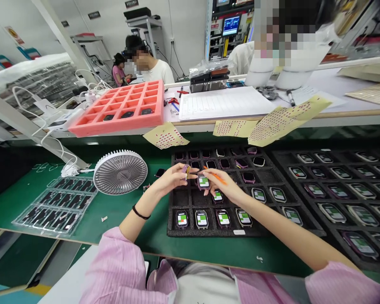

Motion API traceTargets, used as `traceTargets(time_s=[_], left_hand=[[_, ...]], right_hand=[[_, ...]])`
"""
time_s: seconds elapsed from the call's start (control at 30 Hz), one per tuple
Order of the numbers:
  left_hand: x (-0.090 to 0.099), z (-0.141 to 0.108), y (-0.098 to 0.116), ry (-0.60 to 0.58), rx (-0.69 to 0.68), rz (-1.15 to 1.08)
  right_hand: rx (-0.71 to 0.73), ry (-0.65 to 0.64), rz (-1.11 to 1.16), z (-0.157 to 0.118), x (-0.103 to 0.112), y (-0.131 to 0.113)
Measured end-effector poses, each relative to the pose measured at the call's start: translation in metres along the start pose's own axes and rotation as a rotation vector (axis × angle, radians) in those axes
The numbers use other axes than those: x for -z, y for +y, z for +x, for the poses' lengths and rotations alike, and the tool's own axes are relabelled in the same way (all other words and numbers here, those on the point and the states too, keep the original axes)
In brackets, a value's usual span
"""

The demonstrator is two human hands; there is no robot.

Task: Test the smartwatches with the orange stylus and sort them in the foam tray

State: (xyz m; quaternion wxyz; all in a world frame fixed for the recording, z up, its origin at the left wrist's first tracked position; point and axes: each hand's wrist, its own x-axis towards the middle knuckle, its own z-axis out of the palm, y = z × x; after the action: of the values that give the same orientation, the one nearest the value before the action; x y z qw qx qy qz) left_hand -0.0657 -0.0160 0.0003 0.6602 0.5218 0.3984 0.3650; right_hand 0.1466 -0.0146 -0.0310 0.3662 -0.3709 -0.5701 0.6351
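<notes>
My left hand [174, 180] is closed, pinching a small purple piece with a yellow inner side [185, 171], seen nearly edge-on. Right beside it, my right hand [224, 185] holds a purple-rimmed smartwatch [203, 182] with a lit green-and-white screen. A thin orange stick [215, 175] is also held in the right hand, slanting across its fingers. Both hands are over a black foam tray [180, 196] of watch bodies, some with lit screens and others dark. Whether the left fingertips touch the held watch cannot be made out.
A second black tray [307, 200] of lit watches lies at the right. To the left are a round white fan [120, 172] and a clear plastic tray [58, 204] of dark parts. Above, a shelf carries a red foam tray [120, 122] and papers [224, 103]. People sit beyond.
</notes>
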Motion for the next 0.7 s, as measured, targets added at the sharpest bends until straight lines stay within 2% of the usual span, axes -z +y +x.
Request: traceTargets(time_s=[0.1,0.17,0.27,0.43,0.57,0.7], left_hand=[[-0.022,0.015,0.015,0.014,-0.046,-0.141],[-0.034,0.023,0.02,0.054,-0.087,-0.104],[-0.045,0.031,0.022,0.109,-0.156,0.029],[-0.049,0.035,0.019,0.091,-0.156,0.167],[-0.049,0.036,0.017,0.109,-0.168,0.216],[-0.046,0.04,0.013,0.198,-0.192,0.237]], right_hand=[[-0.009,0.02,0.176,-0.005,0.016,-0.024],[0.016,0.023,0.183,-0.008,0.025,-0.035],[0.053,0.085,0.16,-0.008,0.036,-0.038],[0.08,0.207,0.111,-0.007,0.046,-0.031],[0.068,0.127,0.108,-0.01,0.048,-0.035],[0.067,0.061,0.104,-0.012,0.047,-0.038]])
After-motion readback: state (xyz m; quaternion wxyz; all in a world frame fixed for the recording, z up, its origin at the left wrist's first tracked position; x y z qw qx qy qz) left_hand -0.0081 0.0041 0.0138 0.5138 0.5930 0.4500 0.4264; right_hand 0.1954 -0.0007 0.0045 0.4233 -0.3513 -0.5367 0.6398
